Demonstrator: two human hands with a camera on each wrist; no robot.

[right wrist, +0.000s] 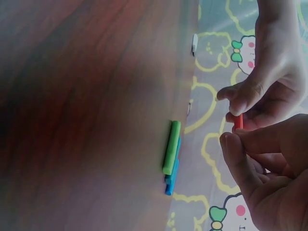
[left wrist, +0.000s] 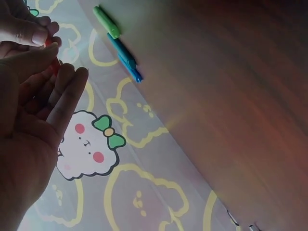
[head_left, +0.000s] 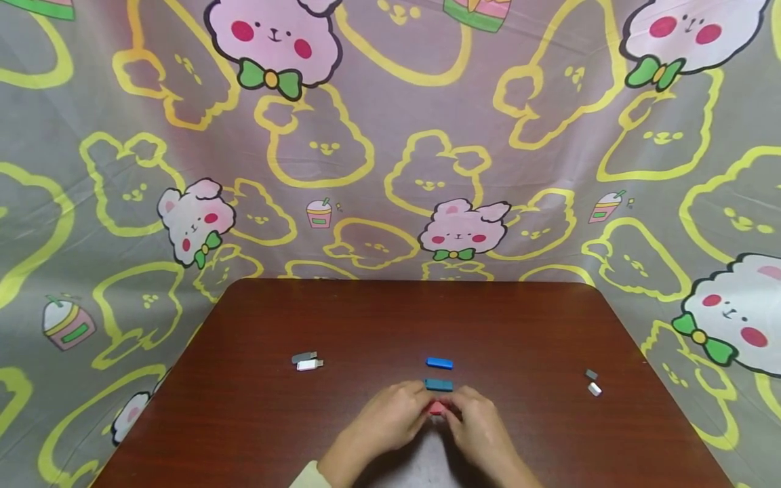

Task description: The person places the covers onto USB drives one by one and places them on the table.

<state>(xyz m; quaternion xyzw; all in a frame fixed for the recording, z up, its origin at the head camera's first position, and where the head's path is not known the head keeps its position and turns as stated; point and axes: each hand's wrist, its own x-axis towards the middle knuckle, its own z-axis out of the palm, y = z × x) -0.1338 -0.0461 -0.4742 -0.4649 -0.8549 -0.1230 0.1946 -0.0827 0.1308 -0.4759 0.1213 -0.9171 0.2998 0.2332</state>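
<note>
Both hands meet at the near middle of the table around a small red USB stick (head_left: 436, 408). My left hand (head_left: 390, 415) pinches one end between thumb and fingers, and my right hand (head_left: 482, 420) pinches the other. In the right wrist view, the red stick (right wrist: 238, 122) shows between the fingertips of the two hands, which cover much of it. Just beyond the fingers lie a teal USB stick (head_left: 438, 385) and a blue USB stick (head_left: 439, 363). A green stick (left wrist: 106, 21) lines up with them in the wrist views; the hands hide it in the head view.
To the left on the brown table (head_left: 366, 318) lie a grey USB stick (head_left: 303, 357) and a white USB stick (head_left: 308, 365), metal plugs bare. On the right are a small grey cap (head_left: 590, 373) and a white cap (head_left: 594, 389). A patterned cloth (head_left: 390, 156) surrounds the table.
</note>
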